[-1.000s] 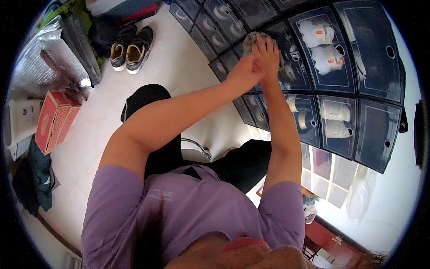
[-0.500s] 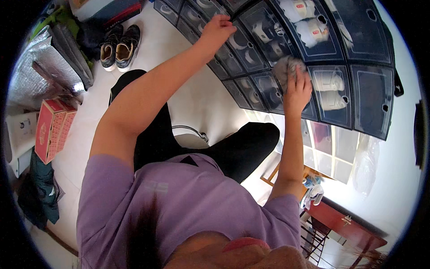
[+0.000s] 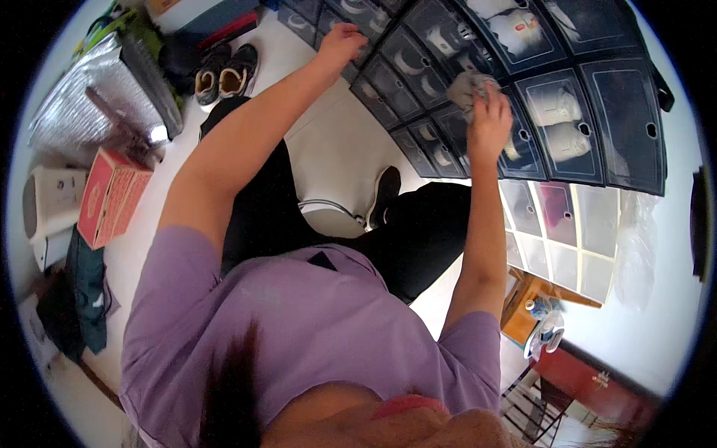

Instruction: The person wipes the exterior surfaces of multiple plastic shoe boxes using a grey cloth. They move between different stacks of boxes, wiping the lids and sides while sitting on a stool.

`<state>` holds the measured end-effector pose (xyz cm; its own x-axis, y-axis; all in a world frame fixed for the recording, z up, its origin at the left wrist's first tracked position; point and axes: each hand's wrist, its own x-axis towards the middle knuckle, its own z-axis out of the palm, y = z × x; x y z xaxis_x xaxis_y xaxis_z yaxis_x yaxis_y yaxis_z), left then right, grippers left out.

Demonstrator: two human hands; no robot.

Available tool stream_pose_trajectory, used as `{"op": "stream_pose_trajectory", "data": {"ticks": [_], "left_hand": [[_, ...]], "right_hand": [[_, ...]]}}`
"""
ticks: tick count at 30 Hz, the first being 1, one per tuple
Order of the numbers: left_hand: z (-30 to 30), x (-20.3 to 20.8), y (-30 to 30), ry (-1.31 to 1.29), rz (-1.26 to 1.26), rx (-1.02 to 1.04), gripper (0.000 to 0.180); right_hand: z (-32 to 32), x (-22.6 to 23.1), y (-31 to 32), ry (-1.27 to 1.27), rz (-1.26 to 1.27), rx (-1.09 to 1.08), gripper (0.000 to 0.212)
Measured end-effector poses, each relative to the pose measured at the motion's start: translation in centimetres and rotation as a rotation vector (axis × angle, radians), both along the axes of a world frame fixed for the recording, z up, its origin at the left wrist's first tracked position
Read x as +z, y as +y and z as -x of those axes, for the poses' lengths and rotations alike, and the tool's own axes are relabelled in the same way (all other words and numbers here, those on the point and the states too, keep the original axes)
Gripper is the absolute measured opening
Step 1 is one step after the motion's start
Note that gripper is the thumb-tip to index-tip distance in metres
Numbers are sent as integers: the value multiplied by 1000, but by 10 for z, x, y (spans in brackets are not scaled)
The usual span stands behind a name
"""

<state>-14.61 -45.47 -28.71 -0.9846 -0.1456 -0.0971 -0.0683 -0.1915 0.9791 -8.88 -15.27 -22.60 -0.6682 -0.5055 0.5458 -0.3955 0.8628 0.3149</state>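
Note:
In my right hand (image 3: 489, 123) is a bunched grey cloth (image 3: 470, 93), its fingers closed over it. The cloth lies against the see-through front of a stack of dark-framed shoe boxes (image 3: 633, 123). My left hand (image 3: 342, 46) is at the stack's far left part, fingers loosely bent and apart, with nothing seen in them; whether the fingertips touch a box front is hard to tell. Pale shoes (image 3: 560, 123) show through a door just right of the cloth. Another white pair (image 3: 515, 31) sits in a box above it.
Black sneakers (image 3: 228, 75) stand on the floor at far left, near a silvery insulated bag (image 3: 82, 89) and a red shoebox (image 3: 112, 198). Below the stack are white-framed boxes (image 3: 556, 224). A small wooden stool (image 3: 523, 306) and a dark red cabinet (image 3: 597, 381) stand at right.
The view has shifted, so the boxes sit higher in it. My right hand and cloth are now on a spot slightly left, and my left hand is further left along the stack.

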Motion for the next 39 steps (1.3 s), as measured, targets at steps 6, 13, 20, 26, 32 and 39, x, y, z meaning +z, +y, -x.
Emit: {"op": "stream_pose_trajectory", "data": {"ticks": [6,13,20,26,32,39], "left_hand": [[-19,35,25,331,319,-232,42],[-37,-13,12,264,654,-667,39],[-52,-41,-10,224,944,-869,47],[-38,-19,-32,216,847,-818,48],[-22,-27,-46,208,849,-753,50],[-9,-34,-34,302,843,-788,51]], "right_hand": [[8,-50,44,-150,-165,-11,35],[30,-57,18,-167,-217,59,27],[87,-84,-48,-77,-70,127,27],[142,-110,-102,3,-21,114,26],[160,-129,-112,-84,-131,201,27],[128,-151,-57,-343,-588,308,26]]}}
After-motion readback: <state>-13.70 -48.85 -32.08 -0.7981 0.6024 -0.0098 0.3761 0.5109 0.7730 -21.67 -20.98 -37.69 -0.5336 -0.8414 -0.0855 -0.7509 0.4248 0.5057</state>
